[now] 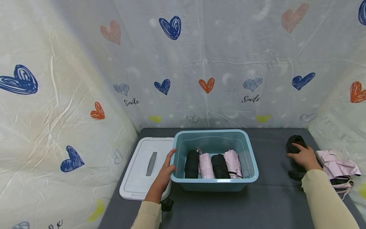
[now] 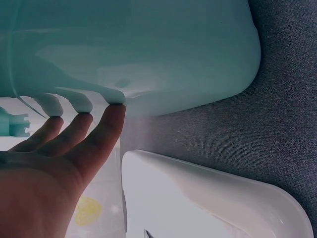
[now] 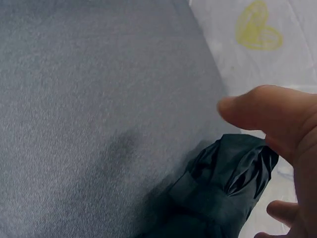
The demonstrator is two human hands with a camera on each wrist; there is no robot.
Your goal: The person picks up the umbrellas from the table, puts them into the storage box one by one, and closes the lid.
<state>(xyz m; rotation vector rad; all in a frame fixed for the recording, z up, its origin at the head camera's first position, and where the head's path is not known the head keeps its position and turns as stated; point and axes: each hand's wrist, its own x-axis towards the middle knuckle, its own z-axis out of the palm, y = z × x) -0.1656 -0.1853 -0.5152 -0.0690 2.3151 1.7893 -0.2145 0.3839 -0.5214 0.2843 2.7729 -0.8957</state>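
- Four rolls (image 1: 207, 166) lay in bin (image 1: 211, 186) beside left hand (image 1: 162, 176), straight fingers touching its wall.
- Black bundle (image 1: 295, 142) below spread right hand (image 1: 305, 158), pink bundle (image 1: 335, 163) beside: apparently awaited packing.

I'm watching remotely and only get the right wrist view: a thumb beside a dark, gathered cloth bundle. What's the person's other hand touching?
Observer: The left hand is touching the left side of a blue tub.

Visitor: Oh, a tub! Is there anything in it?

Observer: Yes, four rolled bundles in a row, black and pink alternating.

Visitor: And does the tub have a lid somewhere?

Observer: A white lid with a grey handle lies to the tub's left.
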